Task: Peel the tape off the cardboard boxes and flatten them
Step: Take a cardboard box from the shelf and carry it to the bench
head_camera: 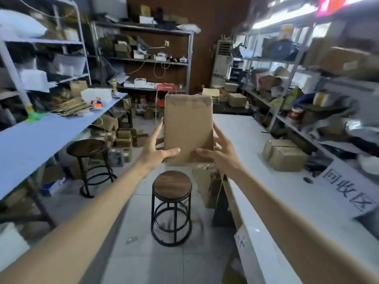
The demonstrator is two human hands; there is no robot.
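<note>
A brown cardboard box [188, 124] is held upright in the air at arm's length, in the middle of the head view. Its broad plain face points toward me. My left hand [156, 147] grips its lower left edge, thumb across the front and fingers behind. My right hand [217, 149] grips the lower right edge the same way. A strip of clear tape shows faintly along the top of the box. Two more taped cardboard boxes [285, 156] lie on the white table at the right.
A round wooden stool [171, 185] stands on the floor right below the box; a second stool [87, 148] is at the left. The white table [272, 193] runs along the right, a blue-topped table [41, 138] with flattened cardboard [73, 107] along the left. Cluttered shelves line the walls.
</note>
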